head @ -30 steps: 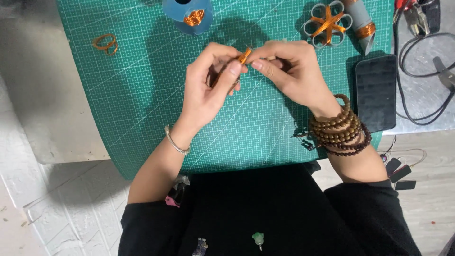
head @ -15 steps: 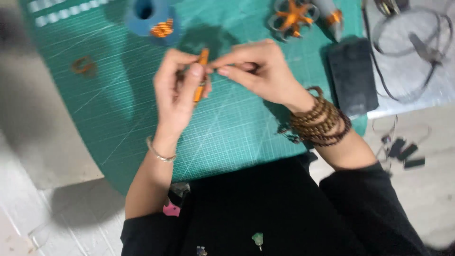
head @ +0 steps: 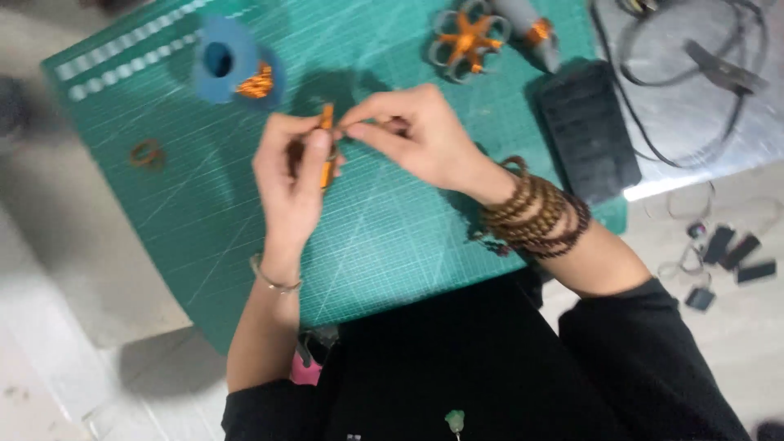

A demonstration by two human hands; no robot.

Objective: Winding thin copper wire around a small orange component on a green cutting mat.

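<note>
A slim orange stick (head: 327, 147) (blurred, its ends covered by fingers) stood nearly upright above the green cutting mat (head: 392, 245), at 12 o'clock from the lap. The left hand (head: 290, 175) and right hand (head: 412, 135) met, both pinching it.

A pale counter (head: 73, 245) carries a green cutting mat (head: 392, 237); at one o'clock a black case (head: 588, 131), beyond it dark cables (head: 694, 73)
</note>
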